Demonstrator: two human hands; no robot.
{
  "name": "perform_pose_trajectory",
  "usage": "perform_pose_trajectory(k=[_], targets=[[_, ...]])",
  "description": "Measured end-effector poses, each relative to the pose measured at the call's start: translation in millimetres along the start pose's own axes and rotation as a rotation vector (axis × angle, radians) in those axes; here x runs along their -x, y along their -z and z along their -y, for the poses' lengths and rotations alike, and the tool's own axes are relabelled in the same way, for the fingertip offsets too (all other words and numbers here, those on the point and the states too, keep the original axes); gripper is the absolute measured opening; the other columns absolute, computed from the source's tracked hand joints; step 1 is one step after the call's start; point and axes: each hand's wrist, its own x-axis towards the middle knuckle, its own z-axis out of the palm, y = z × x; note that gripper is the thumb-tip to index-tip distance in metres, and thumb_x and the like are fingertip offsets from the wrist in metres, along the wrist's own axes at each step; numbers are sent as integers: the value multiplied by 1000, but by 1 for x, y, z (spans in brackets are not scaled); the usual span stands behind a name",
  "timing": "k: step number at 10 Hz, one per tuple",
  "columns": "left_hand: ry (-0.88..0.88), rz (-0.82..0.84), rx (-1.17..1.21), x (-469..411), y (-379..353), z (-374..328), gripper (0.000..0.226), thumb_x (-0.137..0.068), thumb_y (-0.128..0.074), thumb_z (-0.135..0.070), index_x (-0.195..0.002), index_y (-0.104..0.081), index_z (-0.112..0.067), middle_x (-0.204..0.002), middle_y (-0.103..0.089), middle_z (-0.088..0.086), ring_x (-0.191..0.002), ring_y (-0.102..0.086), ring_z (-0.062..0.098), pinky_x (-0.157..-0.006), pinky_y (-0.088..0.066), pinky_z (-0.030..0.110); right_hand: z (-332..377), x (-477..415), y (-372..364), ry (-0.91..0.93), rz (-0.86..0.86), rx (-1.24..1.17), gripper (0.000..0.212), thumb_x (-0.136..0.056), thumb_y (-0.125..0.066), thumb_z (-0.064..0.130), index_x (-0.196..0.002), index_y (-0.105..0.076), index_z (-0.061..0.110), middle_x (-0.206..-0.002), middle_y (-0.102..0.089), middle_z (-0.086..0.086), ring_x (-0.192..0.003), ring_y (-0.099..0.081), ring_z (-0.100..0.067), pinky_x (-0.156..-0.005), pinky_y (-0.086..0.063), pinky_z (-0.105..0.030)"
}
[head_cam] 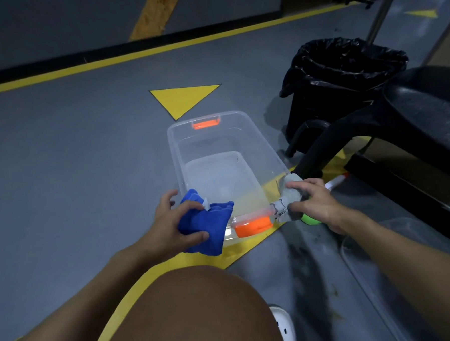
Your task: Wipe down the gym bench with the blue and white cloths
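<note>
Head view, looking down at a grey floor with yellow markings. The person is crouched. One bare knee (194, 310) fills the lower centre, and a white shoe (284, 323) is partly hidden behind it.

Left hand (174, 222): fingers and thumb curled round the bunched blue cloth (209, 231), holding it at the near left corner of a clear plastic bin (175, 157). The cloth's lower part hangs in front of the bin's near wall. A small pale tag shows at its top.

Right hand (315, 202): fingers closed on the crumpled white cloth (288, 201), which is greyish with dark marks, at the bin's near right corner. Contact between this cloth and the rim: cannot tell.

Bin: orange latches at the far and near ends. The interior looks pale and hazy; whether it holds liquid cannot be made out.

A green object (310, 220) lies under the right hand, mostly covered, identity unclear. A white item with a red tip (336, 182) lies beyond the hand, also mostly hidden.

Gym bench (429, 112): black pad at right, cut off by the frame edge. Its dark leg comes down just beyond the right hand. Both cloths are apart from the pad.

A black-lined waste bin (341, 67) stands behind the bench. A faint transparent shape (374, 261) lies lower right beside the forearm; what it is cannot be told.
</note>
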Motion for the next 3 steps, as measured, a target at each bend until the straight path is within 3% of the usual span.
perform_pose_trajectory(k=[1, 3], targets=[[-25, 10, -97, -4, 2, -4, 48, -70, -83, -40, -106, -52, -50, -153, -3, -10, -143, -11, 21, -109, -34, 43, 2, 1, 1, -5, 1, 4, 47, -74, -75, 15, -110, -63, 44, -129, -31, 5, -124, -33, -22, -111, -33, -38], [-17, 16, -92, -5, 9, -18, 53, -67, -82, -42, -110, -51, -47, -153, -10, 0, -144, -11, 23, -109, -28, 41, 13, 12, 4, -8, -41, 23, 49, -77, -74, 13, -120, -65, 35, -138, -29, 0, -129, -28, -24, -108, -27, -28]])
